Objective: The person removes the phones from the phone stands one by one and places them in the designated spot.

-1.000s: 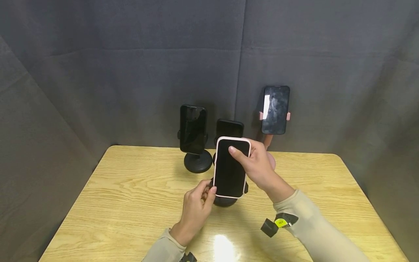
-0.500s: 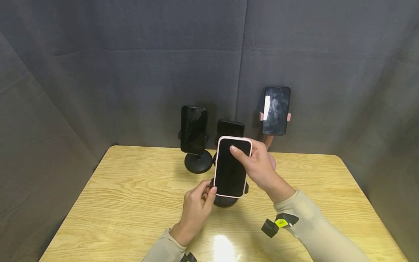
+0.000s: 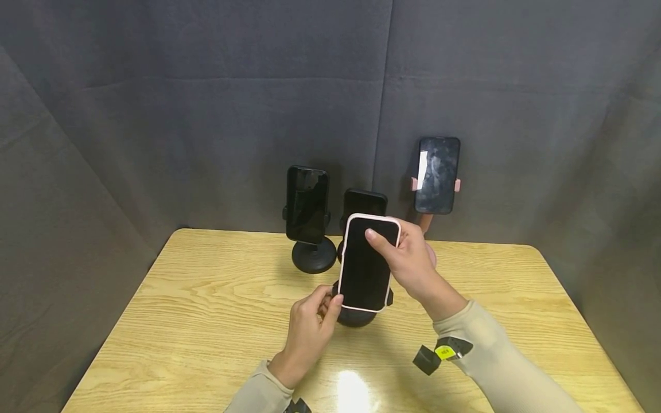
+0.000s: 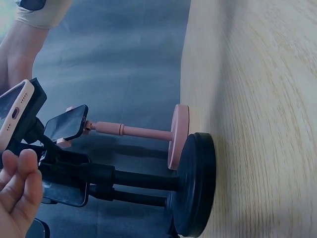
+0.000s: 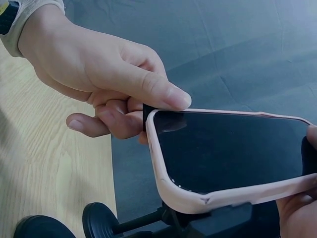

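Note:
A smartphone in a pale pink case [image 3: 364, 272] faces me in the head view, its screen dark. It sits at the clamp of a black phone stand [image 4: 195, 183], whose round base rests on the table. My right hand [image 3: 413, 267] grips the phone's upper right, thumb over the screen and fingers behind. At the lower left corner, my left hand [image 3: 308, 332] pinches the stand's black side clamp [image 5: 147, 116] against the phone's edge, its thumb at the case rim [image 5: 156, 163]. On the opposite side, another black clamp arm [image 5: 223, 218] lies along the case. The phone hides most of the holder.
Behind stand a black phone [image 3: 307, 203] on a black stand at the left and another black phone [image 3: 364, 201], partly hidden. A pink stand [image 4: 148, 133] farther right holds a dark phone [image 3: 438, 175]. Grey cloth [image 3: 232, 143] hangs behind the wooden table [image 3: 206, 321].
Everything in the head view has shifted very slightly to the right. Both hands keep the same hold on the phone and clamp.

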The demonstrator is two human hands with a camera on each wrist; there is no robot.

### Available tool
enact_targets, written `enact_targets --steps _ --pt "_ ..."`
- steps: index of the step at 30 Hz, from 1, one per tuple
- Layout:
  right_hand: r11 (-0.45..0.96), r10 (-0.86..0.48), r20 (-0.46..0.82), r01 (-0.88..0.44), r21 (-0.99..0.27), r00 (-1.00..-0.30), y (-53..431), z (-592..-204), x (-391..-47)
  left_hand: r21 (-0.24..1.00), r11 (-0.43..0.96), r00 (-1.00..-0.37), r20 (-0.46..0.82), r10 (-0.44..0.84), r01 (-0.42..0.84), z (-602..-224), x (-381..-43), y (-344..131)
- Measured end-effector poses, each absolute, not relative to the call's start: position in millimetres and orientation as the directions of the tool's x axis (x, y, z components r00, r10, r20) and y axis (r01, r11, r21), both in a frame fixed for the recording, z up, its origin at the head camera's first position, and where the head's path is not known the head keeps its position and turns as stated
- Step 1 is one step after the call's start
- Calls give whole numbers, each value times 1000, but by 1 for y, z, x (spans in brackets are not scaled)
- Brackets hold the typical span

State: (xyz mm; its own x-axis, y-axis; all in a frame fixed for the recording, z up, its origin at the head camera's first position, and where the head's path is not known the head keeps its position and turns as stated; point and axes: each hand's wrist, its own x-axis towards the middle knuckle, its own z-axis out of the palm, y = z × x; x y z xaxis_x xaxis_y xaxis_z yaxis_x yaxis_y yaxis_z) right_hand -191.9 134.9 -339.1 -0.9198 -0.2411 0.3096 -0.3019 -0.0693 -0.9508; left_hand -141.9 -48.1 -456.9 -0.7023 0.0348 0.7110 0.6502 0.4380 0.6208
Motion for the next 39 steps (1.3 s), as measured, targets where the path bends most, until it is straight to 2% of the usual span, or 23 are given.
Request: enact_targets --steps 39 --pt "-53 -154 306 -302 -952 -939 137 -344 -199 708 387 -760 649 -27 591 -457 -142 -44"
